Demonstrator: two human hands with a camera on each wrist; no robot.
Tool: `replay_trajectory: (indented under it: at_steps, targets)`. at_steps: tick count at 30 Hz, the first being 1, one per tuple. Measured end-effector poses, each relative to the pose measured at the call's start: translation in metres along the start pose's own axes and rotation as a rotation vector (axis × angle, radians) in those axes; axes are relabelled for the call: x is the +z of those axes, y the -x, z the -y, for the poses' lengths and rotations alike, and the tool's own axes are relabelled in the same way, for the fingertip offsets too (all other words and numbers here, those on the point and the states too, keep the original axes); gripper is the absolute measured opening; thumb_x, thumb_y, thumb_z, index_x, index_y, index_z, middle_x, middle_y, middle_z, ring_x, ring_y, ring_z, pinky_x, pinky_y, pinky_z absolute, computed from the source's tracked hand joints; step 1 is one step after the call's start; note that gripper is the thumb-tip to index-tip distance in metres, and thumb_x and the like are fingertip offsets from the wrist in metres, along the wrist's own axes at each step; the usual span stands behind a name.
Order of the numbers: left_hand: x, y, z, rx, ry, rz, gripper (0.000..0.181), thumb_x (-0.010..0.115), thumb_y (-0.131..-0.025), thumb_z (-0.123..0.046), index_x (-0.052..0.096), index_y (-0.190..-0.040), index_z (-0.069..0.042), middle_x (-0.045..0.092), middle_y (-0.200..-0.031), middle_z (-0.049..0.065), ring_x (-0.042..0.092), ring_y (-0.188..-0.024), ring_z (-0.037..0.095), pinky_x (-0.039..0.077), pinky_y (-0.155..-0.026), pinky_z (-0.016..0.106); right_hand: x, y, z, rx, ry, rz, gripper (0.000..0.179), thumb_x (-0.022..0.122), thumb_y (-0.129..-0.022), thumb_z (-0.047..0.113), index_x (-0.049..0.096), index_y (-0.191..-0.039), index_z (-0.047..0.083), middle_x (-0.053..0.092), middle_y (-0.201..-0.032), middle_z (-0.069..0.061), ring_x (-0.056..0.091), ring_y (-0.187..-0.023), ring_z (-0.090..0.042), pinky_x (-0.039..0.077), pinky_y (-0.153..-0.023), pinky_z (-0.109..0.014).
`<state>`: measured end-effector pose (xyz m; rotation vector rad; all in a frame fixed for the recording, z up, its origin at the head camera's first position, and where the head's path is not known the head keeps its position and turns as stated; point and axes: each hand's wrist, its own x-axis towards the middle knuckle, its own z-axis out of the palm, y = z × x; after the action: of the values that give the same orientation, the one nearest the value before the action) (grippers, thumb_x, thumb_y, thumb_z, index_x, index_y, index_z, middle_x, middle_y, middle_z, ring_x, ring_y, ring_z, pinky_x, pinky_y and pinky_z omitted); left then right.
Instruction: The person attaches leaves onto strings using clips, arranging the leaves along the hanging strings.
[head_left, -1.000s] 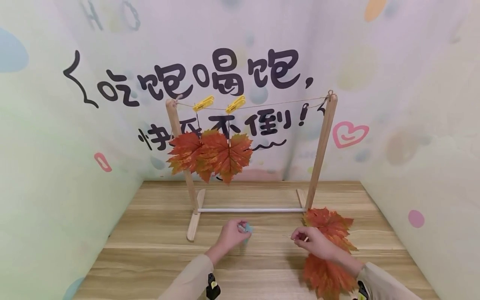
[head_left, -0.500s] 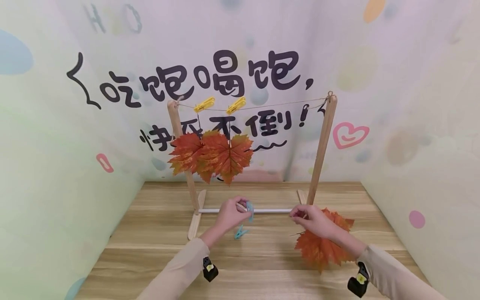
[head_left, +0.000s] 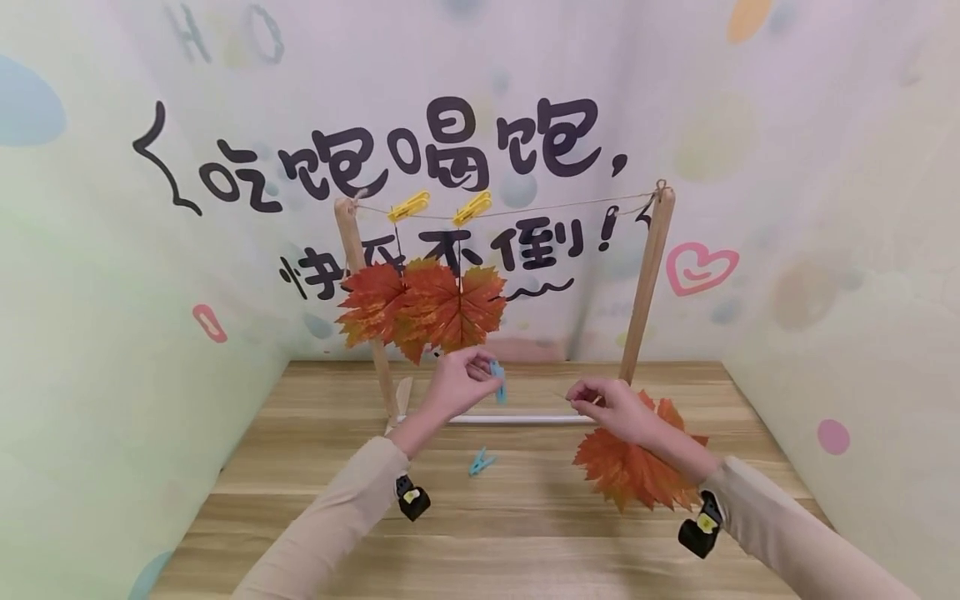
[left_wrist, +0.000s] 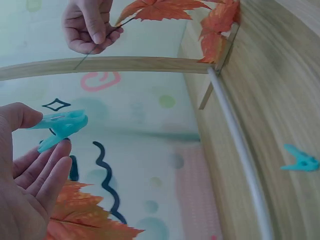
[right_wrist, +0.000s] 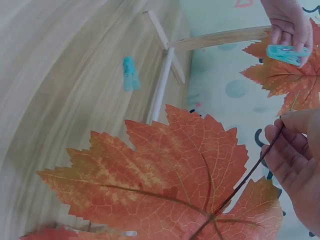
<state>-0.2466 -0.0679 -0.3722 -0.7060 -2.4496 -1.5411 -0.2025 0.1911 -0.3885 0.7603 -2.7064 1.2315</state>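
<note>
My left hand pinches a light blue clothespin between thumb and fingers, raised above the table just under the hanging leaves. My right hand pinches the dark stem of an orange-red maple leaf, whose blade hangs below the hand in the head view. A second blue clothespin lies on the table between the arms. Two maple leaves hang by their stems from a twine line, each clipped with a yellow clothespin.
The twine runs between a left wooden post and a right wooden post. A white rod joins the posts near the table. More leaf shows beside the right post's foot. Printed walls enclose the table.
Both hands have risen toward the line, the left with a clothespin and the right with a leaf lifted off the table. The other blue clothespin has come into view on the table.
</note>
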Motion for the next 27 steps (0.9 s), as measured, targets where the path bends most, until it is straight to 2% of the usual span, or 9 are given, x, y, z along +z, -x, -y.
replay_trajectory:
  at_steps: [4, 11, 16, 22, 27]
  targets:
    - [-0.01, -0.009, -0.013, 0.017, -0.013, -0.005, 0.018, 0.072, -0.071, -0.008, 0.064, -0.086, -0.004, 0.066, -0.076, 0.004, 0.064, -0.066, 0.012, 0.052, -0.062, 0.022, 0.0, -0.01, 0.003, -0.027, -0.006, -0.018, 0.009, 0.058, -0.087, 0.002, 0.065, -0.093, 0.004, 0.062, -0.081, -0.002, 0.055, -0.072, -0.011, 0.051, -0.061, -0.024]
    - [-0.026, -0.021, -0.035, 0.071, -0.116, -0.035, 0.019, 0.071, -0.071, -0.013, 0.063, -0.086, -0.006, 0.067, -0.076, 0.002, 0.064, -0.066, 0.01, 0.052, -0.063, 0.023, -0.005, -0.024, 0.015, -0.053, 0.007, -0.012, 0.012, 0.058, -0.087, 0.002, 0.064, -0.096, 0.0, 0.064, -0.083, -0.005, 0.057, -0.074, -0.012, 0.051, -0.062, -0.024]
    - [-0.033, -0.03, -0.049, 0.116, -0.096, -0.055, 0.017, 0.069, -0.072, -0.012, 0.063, -0.086, -0.004, 0.067, -0.077, 0.005, 0.065, -0.066, 0.013, 0.052, -0.064, 0.023, -0.007, -0.031, 0.021, -0.061, 0.01, -0.022, 0.011, 0.056, -0.088, 0.002, 0.064, -0.094, -0.001, 0.064, -0.083, -0.005, 0.058, -0.074, -0.014, 0.051, -0.061, -0.025]
    - [-0.039, -0.039, -0.06, 0.126, -0.059, -0.055, 0.015, 0.069, -0.074, -0.01, 0.062, -0.086, -0.004, 0.067, -0.077, 0.006, 0.064, -0.067, 0.013, 0.052, -0.065, 0.022, -0.009, -0.037, 0.027, -0.087, 0.0, -0.034, 0.008, 0.057, -0.087, 0.0, 0.064, -0.09, -0.001, 0.064, -0.079, -0.005, 0.059, -0.073, -0.019, 0.051, -0.06, -0.024]
    - [-0.047, -0.047, -0.068, 0.149, -0.079, -0.072, 0.017, 0.07, -0.073, -0.01, 0.061, -0.086, -0.003, 0.068, -0.079, 0.007, 0.065, -0.068, 0.014, 0.053, -0.066, 0.023, -0.013, -0.043, 0.032, -0.091, -0.011, -0.029, 0.01, 0.057, -0.086, -0.001, 0.064, -0.092, 0.0, 0.063, -0.079, -0.005, 0.057, -0.072, -0.021, 0.051, -0.06, -0.024]
